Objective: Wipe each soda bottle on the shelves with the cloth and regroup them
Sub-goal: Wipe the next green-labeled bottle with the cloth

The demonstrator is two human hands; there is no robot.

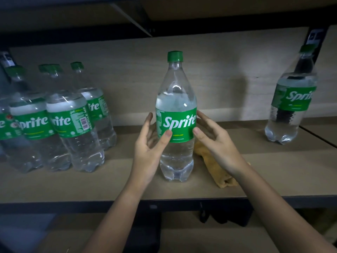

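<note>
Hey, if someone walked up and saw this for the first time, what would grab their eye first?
The upright Sprite bottle at the middle of the shelf, with the left hand and right hand open on either side of its green label. Next, the cluster of Sprite bottles at the left and a lone bottle at the far right. A yellow cloth lies on the shelf under the right hand.

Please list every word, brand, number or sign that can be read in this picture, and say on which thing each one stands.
"Sprite": label of the middle bottle.
"LEMON-LIME": same label, small yellow print; the line beneath is too small.
"Sprite", partly cut off: labels of the left group of bottles and the right bottle.
"RECYCLE ME": beside the barcode; its digits unreadable.
</note>
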